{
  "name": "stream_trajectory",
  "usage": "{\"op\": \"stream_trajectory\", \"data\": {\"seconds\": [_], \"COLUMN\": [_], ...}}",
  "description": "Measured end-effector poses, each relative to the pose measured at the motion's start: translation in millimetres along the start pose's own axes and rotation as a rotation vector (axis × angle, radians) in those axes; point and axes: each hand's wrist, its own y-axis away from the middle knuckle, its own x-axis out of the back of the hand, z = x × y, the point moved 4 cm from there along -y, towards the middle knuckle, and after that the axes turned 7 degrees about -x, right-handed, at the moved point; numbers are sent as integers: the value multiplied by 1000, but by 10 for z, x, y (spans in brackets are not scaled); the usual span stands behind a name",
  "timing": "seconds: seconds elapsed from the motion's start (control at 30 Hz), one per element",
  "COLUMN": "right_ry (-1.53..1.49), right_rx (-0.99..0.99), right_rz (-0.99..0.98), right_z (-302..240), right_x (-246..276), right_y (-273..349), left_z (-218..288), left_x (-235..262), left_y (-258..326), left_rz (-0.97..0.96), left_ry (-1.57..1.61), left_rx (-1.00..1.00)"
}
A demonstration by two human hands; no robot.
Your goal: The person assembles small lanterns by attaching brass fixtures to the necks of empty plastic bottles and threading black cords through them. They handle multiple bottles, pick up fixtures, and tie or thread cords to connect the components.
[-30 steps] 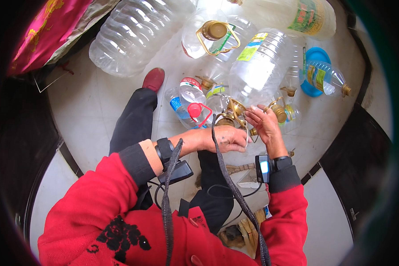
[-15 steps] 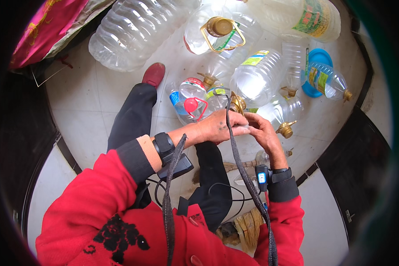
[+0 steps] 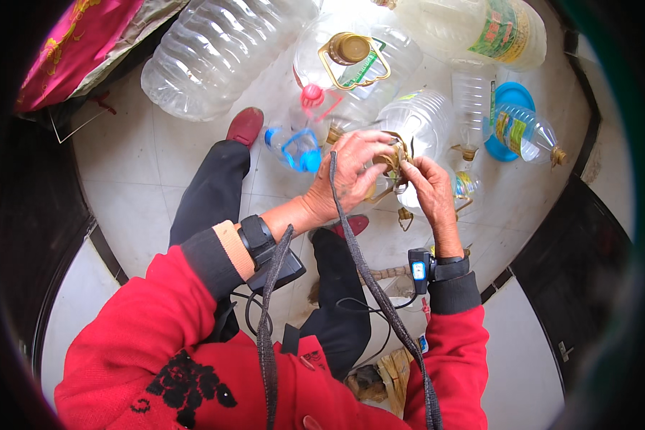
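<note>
**Both hands close on the neck of a clear jug**

Since a second ago the clear plastic jug (image 3: 424,127) has risen from low among the others to sit between the hands, and the hands have lifted with it toward the middle of the view.

The left hand (image 3: 351,172) curls over the jug's gold cap and handle (image 3: 393,156), fingers wrapped narrow around it. The right hand (image 3: 430,190) comes in from below, fingertips pinched on the same neck, wrist bent upward.

Bottles crowd the white tiled floor (image 3: 136,179): a large ribbed bottle (image 3: 215,50) upper left, a gold-capped jug (image 3: 355,64) above, a small blue-handled bottle (image 3: 294,147) just beside the left hand. Bare floor lies to the left.
</note>
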Motion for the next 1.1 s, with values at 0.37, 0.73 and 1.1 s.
{"op": "stream_trajectory", "data": {"seconds": [0.37,0.73,1.1], "right_ry": [12,310,-82], "right_rx": [34,437,-217], "right_rz": [90,49,-357], "right_z": [-148,-552,-558], "right_x": [141,145,272], "right_y": [-30,193,455], "left_z": [-40,36,-107], "left_x": [-45,-97,46], "left_y": [91,49,9], "left_rz": [-226,-140,-78], "left_ry": [-163,311,117], "left_rx": [142,101,156]}}
